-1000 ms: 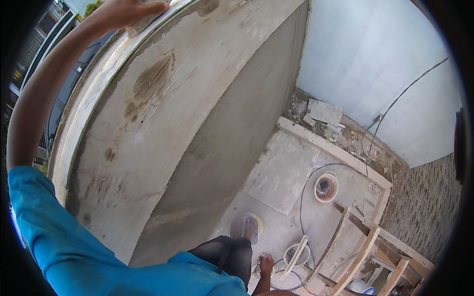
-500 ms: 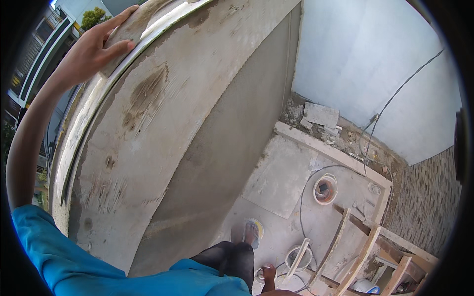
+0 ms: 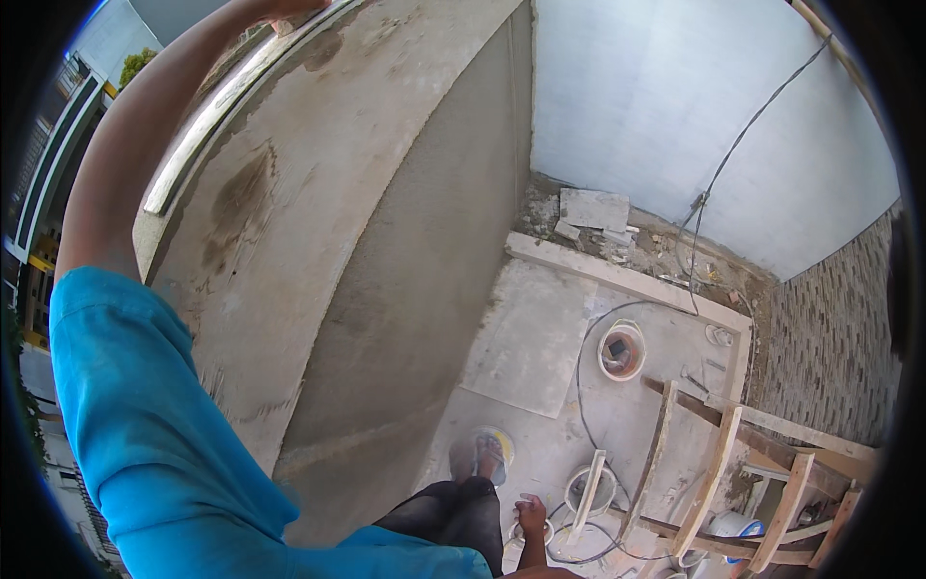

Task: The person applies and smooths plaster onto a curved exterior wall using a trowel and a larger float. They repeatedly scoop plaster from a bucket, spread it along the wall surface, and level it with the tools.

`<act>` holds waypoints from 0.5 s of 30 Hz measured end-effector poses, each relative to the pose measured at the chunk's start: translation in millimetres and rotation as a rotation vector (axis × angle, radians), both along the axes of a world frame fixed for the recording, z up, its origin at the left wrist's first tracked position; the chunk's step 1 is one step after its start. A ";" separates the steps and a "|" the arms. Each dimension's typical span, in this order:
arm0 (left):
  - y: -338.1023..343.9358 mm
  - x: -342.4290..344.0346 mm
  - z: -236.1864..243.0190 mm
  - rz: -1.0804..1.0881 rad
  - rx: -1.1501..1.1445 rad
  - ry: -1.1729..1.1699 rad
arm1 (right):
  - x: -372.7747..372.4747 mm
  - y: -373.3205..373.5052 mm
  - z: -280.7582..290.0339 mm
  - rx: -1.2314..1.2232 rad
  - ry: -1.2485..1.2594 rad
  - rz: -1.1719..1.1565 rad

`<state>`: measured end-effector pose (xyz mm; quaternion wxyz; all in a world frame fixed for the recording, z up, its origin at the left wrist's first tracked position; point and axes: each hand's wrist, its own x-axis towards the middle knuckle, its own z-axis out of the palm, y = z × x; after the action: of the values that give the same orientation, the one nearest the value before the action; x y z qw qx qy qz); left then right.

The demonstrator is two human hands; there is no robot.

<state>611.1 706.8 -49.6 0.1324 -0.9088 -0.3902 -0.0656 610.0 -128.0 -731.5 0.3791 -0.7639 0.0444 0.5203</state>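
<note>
My left arm, in a blue sleeve, reaches up along the top of a curved wall (image 3: pixel 318 174). My left hand (image 3: pixel 294 8) is at the upper edge of the picture, over a pale strip (image 3: pixel 207 125) along the wall's rim; most of its fingers are cut off. Whether it still grips the long beige piece it was on earlier is hidden. Lower down, my right hand (image 3: pixel 530 514) hangs beside my leg, fingers loosely bent and a little apart, nothing visible in it. Damp dark patches (image 3: pixel 236 203) and scratches mark the plaster. My feet (image 3: pixel 479 455) stand on a round white-and-yellow thing.
A bucket with things in it (image 3: pixel 621 350) stands on the concrete floor. Nearer are another bucket (image 3: pixel 589 489) with a wooden piece across it, a dark cable (image 3: pixel 582 386) and a wooden frame (image 3: pixel 709 482). Rubble (image 3: pixel 617 222) lies by the white wall (image 3: pixel 675 116).
My left hand has slid up and away along the wall's rim, nearly out of the picture. My right hand has risen slightly. The view has shifted a little.
</note>
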 end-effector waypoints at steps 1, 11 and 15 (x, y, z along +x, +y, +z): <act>-13.4 -19.8 -1.1 -0.018 -0.032 -0.056 | -0.7 -7.7 1.5 -0.015 0.033 -0.034; -169.2 -159.1 1.4 0.047 -0.042 -0.005 | -28.4 -34.3 -5.6 -0.144 0.210 0.008; -91.6 -79.6 -1.4 -0.010 0.019 0.011 | -33.6 -27.6 -19.3 -0.107 0.108 0.103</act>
<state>531.5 615.2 -51.0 0.1428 -0.9097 -0.3844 -0.0651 576.5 -155.6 -750.8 0.3075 -0.7553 0.0534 0.5763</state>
